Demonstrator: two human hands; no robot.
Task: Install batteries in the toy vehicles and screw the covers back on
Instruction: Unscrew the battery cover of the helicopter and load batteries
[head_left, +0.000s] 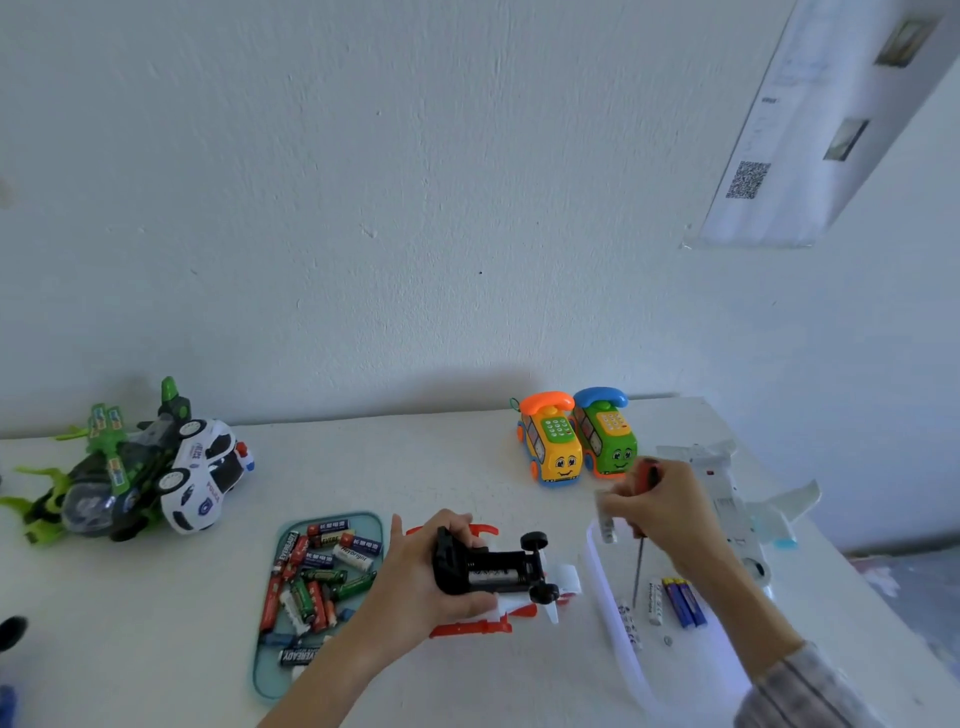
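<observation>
A white table (415, 467) stands against a plain white wall, with a printed sheet bearing a QR code (748, 179) high on the right. Near the front edge, the left hand (415, 577) grips an upturned toy car (498, 571), its black underside facing up and its long axis running left to right; the fingers curl round the left end, so the wheeled right end juts past the grip toward the right. A battery sits in the open compartment. The right hand (660, 506) holds a red-handled screwdriver (643, 525), shaft pointing down at the table, and pinches a small grey cover (605, 519). Loose batteries (675, 603) lie just below it. A tray of batteries (317, 587) sits left of the car.
</observation>
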